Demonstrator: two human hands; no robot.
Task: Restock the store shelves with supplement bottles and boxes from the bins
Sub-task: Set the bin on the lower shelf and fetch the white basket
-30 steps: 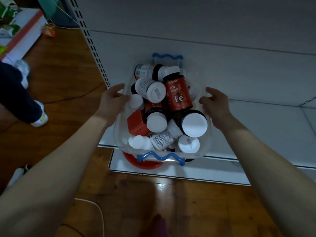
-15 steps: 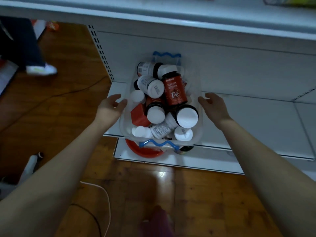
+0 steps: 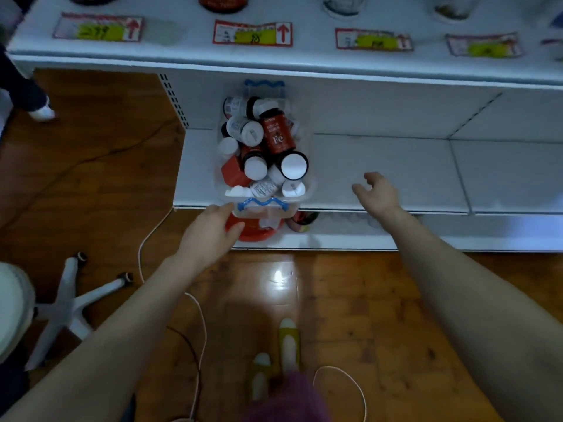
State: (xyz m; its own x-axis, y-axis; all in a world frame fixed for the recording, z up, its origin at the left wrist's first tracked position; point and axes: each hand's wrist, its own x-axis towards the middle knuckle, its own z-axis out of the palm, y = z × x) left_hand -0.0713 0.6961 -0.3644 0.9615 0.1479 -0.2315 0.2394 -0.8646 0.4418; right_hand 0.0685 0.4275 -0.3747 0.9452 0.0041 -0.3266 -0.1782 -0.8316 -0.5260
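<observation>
Supplement bottles (image 3: 278, 135) lie heaped with a red box (image 3: 234, 172) in a clear bin (image 3: 309, 190), which sits on the low shelf (image 3: 396, 166). None has been set out yet, so the step looks like parking the bin before the first pick. Nearest, a white cable (image 3: 201, 315) loops over the floor by the person's feet, and a chair base (image 3: 70, 303) stands to the left, so footing is cramped on that side. The left hand (image 3: 213, 229) rests at the bin's near left corner beside the blue handle (image 3: 262, 203), with the thumb below the rim; whether it pinches the rim cannot be told. The bin's near end seems to jut slightly past the shelf's front lip, so a short push inward may be wise. The right hand (image 3: 377, 193) hovers over bare shelf right of the bin, fingers loosely spread and empty. The next move likely means closing on a top bottle without toppling the heap. The shelf to the right offers open room. Above, the upper shelf (image 3: 304, 60) with its price tags (image 3: 252, 33) overhangs, limiting lift height.
</observation>
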